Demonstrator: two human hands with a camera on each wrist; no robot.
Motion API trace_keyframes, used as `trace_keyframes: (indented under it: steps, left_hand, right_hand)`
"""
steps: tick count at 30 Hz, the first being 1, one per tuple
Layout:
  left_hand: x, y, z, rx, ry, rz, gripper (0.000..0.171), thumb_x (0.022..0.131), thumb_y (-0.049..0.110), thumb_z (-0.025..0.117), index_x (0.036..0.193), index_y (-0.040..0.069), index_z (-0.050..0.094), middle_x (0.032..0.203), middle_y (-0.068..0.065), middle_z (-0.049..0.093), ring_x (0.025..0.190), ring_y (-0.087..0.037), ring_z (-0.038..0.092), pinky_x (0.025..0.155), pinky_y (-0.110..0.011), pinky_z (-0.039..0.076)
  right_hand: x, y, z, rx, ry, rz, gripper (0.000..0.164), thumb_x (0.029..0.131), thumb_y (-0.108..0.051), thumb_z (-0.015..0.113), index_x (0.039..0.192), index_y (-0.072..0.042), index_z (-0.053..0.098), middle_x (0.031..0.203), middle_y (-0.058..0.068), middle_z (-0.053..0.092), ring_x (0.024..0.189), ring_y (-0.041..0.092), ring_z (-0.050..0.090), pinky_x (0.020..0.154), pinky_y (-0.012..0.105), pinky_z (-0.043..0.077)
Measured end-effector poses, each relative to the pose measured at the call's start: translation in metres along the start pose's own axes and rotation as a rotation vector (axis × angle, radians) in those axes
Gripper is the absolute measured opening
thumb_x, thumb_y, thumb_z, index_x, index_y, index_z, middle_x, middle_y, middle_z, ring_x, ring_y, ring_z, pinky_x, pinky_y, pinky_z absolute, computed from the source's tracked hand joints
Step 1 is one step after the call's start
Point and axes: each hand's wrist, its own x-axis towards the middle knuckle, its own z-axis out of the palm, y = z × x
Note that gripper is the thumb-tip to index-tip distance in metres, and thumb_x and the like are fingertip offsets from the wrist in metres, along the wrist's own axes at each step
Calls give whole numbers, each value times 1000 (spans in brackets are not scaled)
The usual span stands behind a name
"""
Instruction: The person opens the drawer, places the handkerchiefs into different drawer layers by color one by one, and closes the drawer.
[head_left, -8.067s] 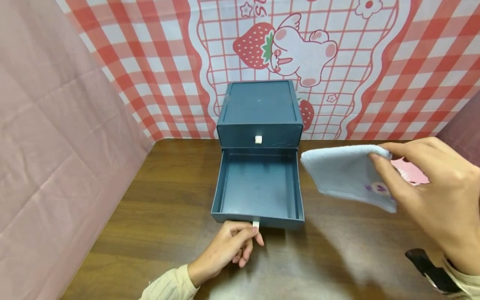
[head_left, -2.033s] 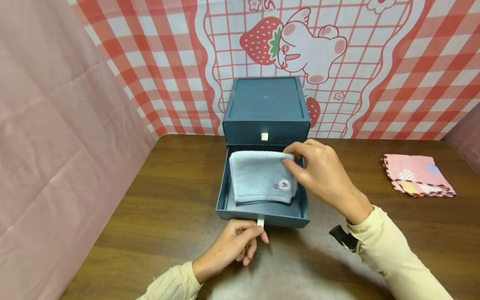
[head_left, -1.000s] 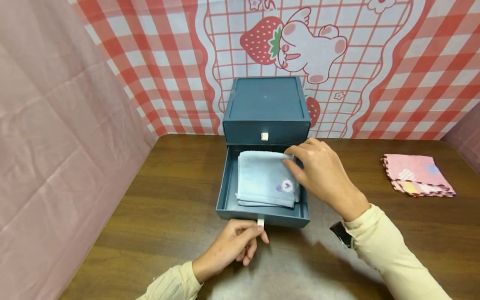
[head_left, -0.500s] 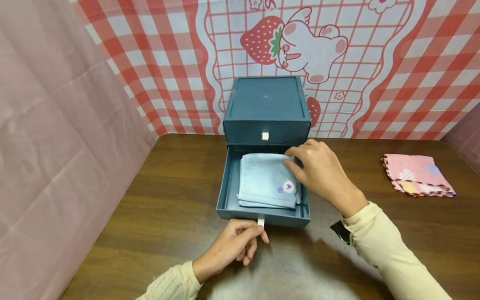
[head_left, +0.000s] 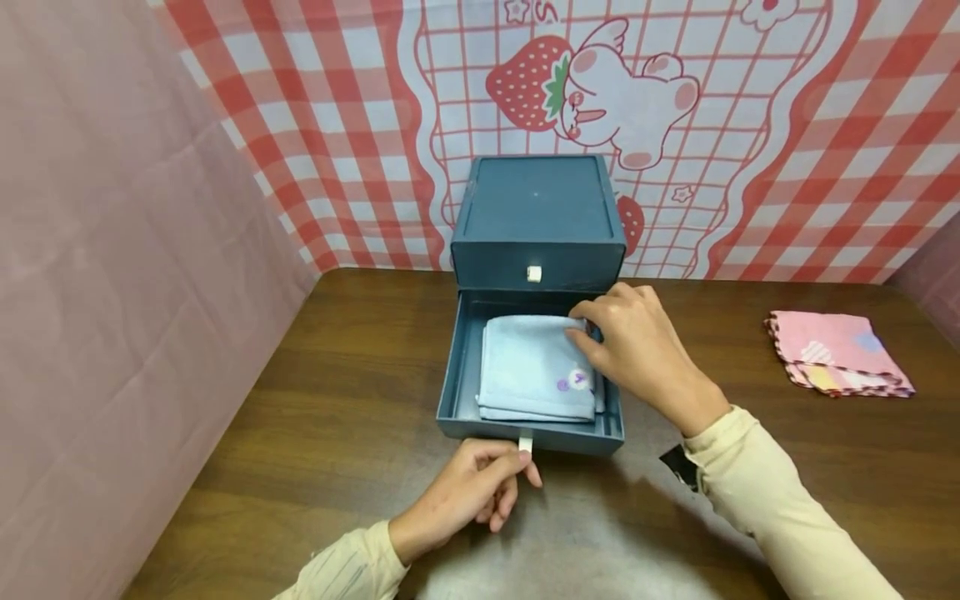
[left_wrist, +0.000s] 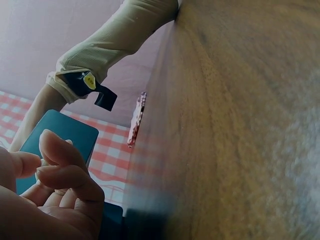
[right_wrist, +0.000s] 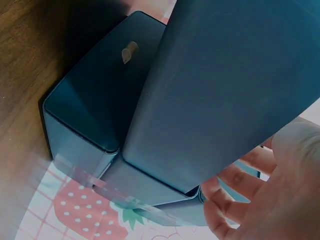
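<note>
A folded light-blue towel (head_left: 528,367) with a small embroidered patch lies inside a pulled-out blue drawer (head_left: 487,431). My right hand (head_left: 637,350) pinches the towel's far right corner between thumb and fingers. In the right wrist view the drawer's outside hides the towel and part of the right fingers (right_wrist: 242,180). At the drawer's front, my left hand (head_left: 457,496) pinches the white pull tab (head_left: 526,442) with thumb and fingers. The left wrist view has the left hand (left_wrist: 65,195) close up, in front of the teal drawer (left_wrist: 82,131).
Above the open drawer is a closed drawer with a white tab (head_left: 534,273). Another closed drawer with a tab (right_wrist: 129,52) is below it. A folded pink cloth (head_left: 832,342) lies on the wooden table (head_left: 337,417) at the right. A checked curtain (head_left: 352,167) hangs behind.
My right hand has brought the towel from right of the drawer into it. Over the last two seconds the towel shifts slightly right and settles lower. The left hand keeps its grip on the tab.
</note>
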Motion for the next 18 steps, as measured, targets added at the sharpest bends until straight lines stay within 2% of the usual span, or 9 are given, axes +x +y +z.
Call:
trace_keyframes:
  steps: [6,12,18]
  left_hand:
    - [0,-1,0,-5,2,0,40,103,31,53,97,-6,69,52,-5,49,39,-9,46,38,-20,32]
    - [0,-1,1,-8,3,3,41,104,31,53,98,-7,68,52,-4,49,39,-9,46,38,-20,32]
    - [0,-1,0,-8,-3,2,42,104,31,53,98,-7,69,52,-5,49,39,-9,46,38,-20,32]
  right_hand:
    - [-2,-1,2,-30,40,1,14,83,-18,80,91,-7,77,77,7,70,76,26,49,74,49,35]
    - [-1,0,4,-42,72,-21,16,83,-16,79,95,-6,76,82,9,71,81,29,54,74,51,37]
    - [-1,0,6,-26,62,-43,15,86,-13,76,99,-5,75,86,10,73,87,32,59,76,50,41]
